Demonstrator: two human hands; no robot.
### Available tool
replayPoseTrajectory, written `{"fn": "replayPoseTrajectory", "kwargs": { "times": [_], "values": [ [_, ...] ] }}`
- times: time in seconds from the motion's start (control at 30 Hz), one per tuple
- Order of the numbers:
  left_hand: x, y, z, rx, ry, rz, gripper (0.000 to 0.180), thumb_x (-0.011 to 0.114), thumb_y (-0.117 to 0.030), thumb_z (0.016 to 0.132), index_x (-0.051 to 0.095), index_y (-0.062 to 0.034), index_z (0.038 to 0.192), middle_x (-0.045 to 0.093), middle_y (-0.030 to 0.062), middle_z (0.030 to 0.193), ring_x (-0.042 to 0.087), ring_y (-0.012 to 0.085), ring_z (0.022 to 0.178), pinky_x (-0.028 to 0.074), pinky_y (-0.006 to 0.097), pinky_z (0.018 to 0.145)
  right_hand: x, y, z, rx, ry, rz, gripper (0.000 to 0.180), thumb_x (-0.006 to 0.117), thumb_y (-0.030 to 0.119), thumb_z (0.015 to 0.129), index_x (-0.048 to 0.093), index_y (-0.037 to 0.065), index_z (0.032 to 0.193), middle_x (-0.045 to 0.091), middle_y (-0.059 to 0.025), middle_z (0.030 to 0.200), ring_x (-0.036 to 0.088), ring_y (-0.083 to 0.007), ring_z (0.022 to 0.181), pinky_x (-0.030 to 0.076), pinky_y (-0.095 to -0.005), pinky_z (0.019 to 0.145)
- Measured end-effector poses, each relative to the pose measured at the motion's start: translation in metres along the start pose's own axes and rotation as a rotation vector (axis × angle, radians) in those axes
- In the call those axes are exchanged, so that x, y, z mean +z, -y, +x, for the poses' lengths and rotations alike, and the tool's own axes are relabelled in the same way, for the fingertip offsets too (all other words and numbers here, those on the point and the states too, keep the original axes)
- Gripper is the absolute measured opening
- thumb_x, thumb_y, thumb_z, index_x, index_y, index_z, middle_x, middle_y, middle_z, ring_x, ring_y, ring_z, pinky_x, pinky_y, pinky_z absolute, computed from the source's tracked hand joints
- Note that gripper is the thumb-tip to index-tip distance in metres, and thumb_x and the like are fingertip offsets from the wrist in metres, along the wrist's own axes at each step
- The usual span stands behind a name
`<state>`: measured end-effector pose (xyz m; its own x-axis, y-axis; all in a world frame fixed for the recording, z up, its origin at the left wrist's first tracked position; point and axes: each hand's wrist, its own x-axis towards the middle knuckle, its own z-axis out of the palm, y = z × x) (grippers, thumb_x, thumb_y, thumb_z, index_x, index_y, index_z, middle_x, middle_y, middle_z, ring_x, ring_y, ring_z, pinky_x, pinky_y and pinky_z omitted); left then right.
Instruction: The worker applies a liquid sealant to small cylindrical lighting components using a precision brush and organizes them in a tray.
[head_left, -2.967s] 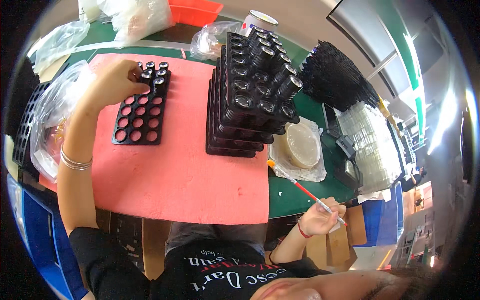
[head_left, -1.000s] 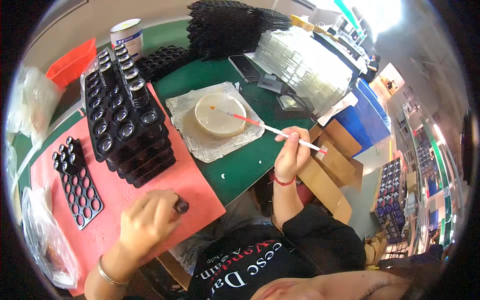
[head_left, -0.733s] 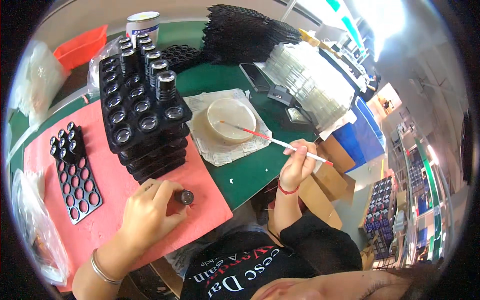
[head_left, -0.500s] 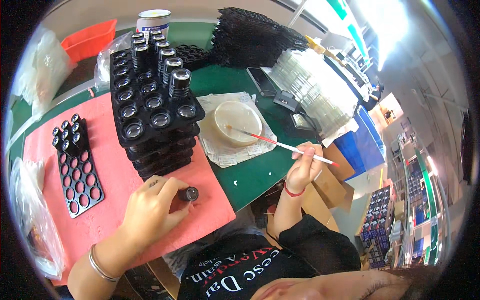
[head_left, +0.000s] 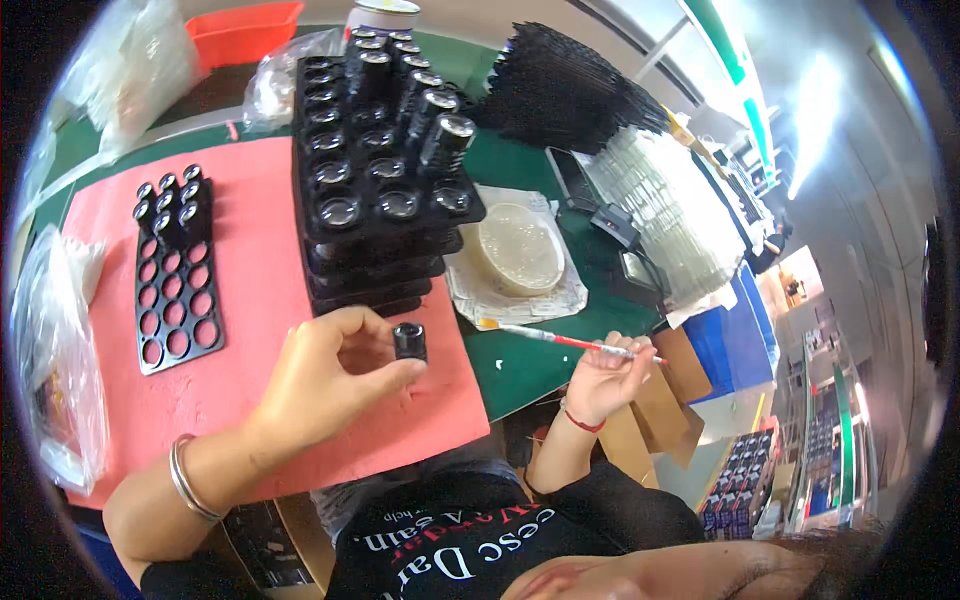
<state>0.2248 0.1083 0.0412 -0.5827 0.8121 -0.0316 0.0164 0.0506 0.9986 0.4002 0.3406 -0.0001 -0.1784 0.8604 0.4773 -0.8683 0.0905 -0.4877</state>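
Note:
Over the pink mat (head_left: 250, 440), my left hand (head_left: 315, 375) grips a short black lens barrel (head_left: 409, 343) between thumb and fingers. My right hand (head_left: 605, 383) pinches a thin brush (head_left: 565, 341) with a red and white handle; its yellowish tip points left, between the barrel and the dish. The round, pale dish (head_left: 520, 250) sits on a square of paper (head_left: 565, 300). Beyond my left hand rises a stack of black trays (head_left: 380, 240), its top one filled with lenses and several upright barrels (head_left: 447, 143). A smaller black tray (head_left: 176, 300) at left holds several lens pieces at its far end.
Plastic bags (head_left: 62, 340) lie along the left edge, and a red bin (head_left: 243, 35) stands at the far left. Stacked black trays (head_left: 565, 90), a phone (head_left: 571, 178) and clear trays (head_left: 670, 215) fill the back right. Cardboard boxes (head_left: 665, 415) stand below the table's right side.
The brush has left the dish and swung toward my left hand. My left hand has tilted the lens barrel, showing more of its side. The whole view has shifted.

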Motion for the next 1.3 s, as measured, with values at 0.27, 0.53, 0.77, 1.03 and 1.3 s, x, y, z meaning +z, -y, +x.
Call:
{"fn": "replayPoseTrajectory", "kwargs": {
  "times": [0.27,0.53,0.77,1.03,1.3],
  "values": [
    [-0.002,0.007,0.003,-0.027,-0.002,-0.039,0.026,0.074,-0.014,0.072,0.056,0.0027,0.081,0.063,0.0047,0.072,0.059,0.0072,0.068,0.049,0.022,0.063,-0.008,-0.006,-0.01,-0.034,0.216,-0.169,0.029,0.051,0.031,0.091,0.042,0.008,0.076,0.038,-0.0003,0.054,0.037,-0.0101,0.049,0.029,-0.0209,0.043],
    [-0.002,0.008,0.003,-0.048,0.03,-0.092,0.025,0.074,-0.011,0.072,0.055,0.002,0.082,0.062,0.0035,0.072,0.059,0.0068,0.068,0.048,0.021,0.061,-0.001,-0.004,-0.012,-0.039,0.328,-0.264,0.027,0.049,0.031,0.092,0.041,0.009,0.078,0.038,0.0019,0.056,0.033,-0.0077,0.052,0.029,-0.0198,0.047],
    [-0.003,0.002,0.003,-0.017,0.084,-0.124,0.02,0.07,-0.008,0.076,0.056,0.0017,0.087,0.062,0.0036,0.079,0.058,0.0071,0.073,0.048,0.022,0.067,-0.001,-0.006,-0.012,-0.084,0.337,-0.291,0.028,0.047,0.03,0.093,0.04,0.009,0.077,0.034,0.0015,0.055,0.032,-0.0082,0.052,0.028,-0.0205,0.046],
    [-0.005,0.002,0.003,0.011,0.138,-0.122,0.024,0.064,-0.006,0.079,0.056,0.0031,0.099,0.063,0.0053,0.088,0.058,0.0084,0.081,0.047,0.024,0.073,-0.004,-0.008,-0.013,-0.119,0.304,-0.306,0.028,0.047,0.03,0.093,0.04,0.009,0.076,0.036,0.0015,0.057,0.033,-0.0082,0.052,0.028,-0.0202,0.047],
    [-0.004,-0.002,0.004,-0.071,0.104,-0.106,0.02,0.065,-0.006,0.079,0.057,0.0025,0.095,0.063,0.0045,0.084,0.058,0.0071,0.077,0.048,0.022,0.07,-0.005,-0.005,-0.012,-0.082,0.232,-0.181,0.029,0.047,0.033,0.093,0.042,0.01,0.076,0.036,0.0026,0.056,0.033,-0.0074,0.051,0.028,-0.0198,0.047]
  ]
}}
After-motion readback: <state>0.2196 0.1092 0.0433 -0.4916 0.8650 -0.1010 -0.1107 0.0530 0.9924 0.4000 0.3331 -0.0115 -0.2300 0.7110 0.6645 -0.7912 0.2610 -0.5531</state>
